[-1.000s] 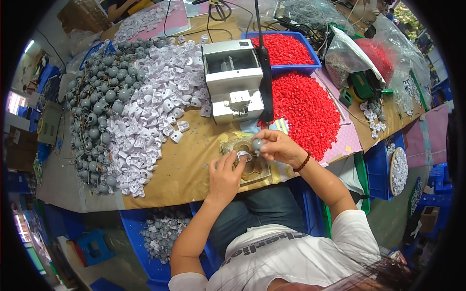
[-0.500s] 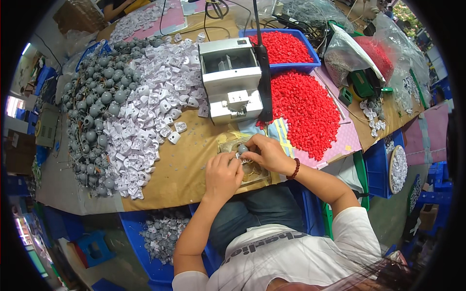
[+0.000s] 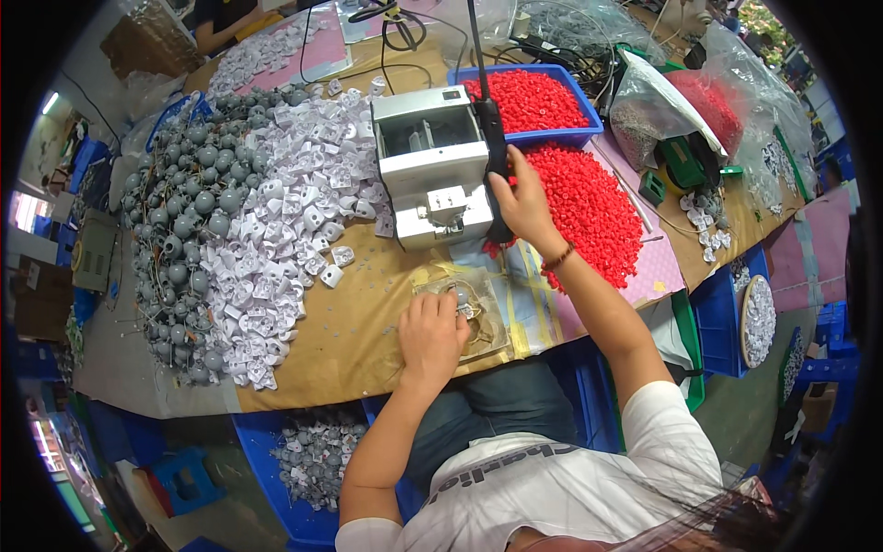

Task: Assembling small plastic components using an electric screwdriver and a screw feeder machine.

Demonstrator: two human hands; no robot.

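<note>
Seemingly mid-piece: left hand [image 3: 432, 333] at grey ball [image 3: 459, 295], frame centre, can't tell grip; right hand [image 3: 526, 207] spread beside machine [image 3: 436, 167]; white pieces [image 3: 276, 241], left, lie undone.

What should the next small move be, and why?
Probably the right hand should pinch one piece from the red pile: it looks open and empty at that pile's edge, while the left hand is at the gray ball on the fixture.

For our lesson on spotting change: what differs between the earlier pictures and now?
The right hand released the round grey ball and moved forward, beside the boxy white machine. The left hand stayed at the square translucent fixture.
</note>
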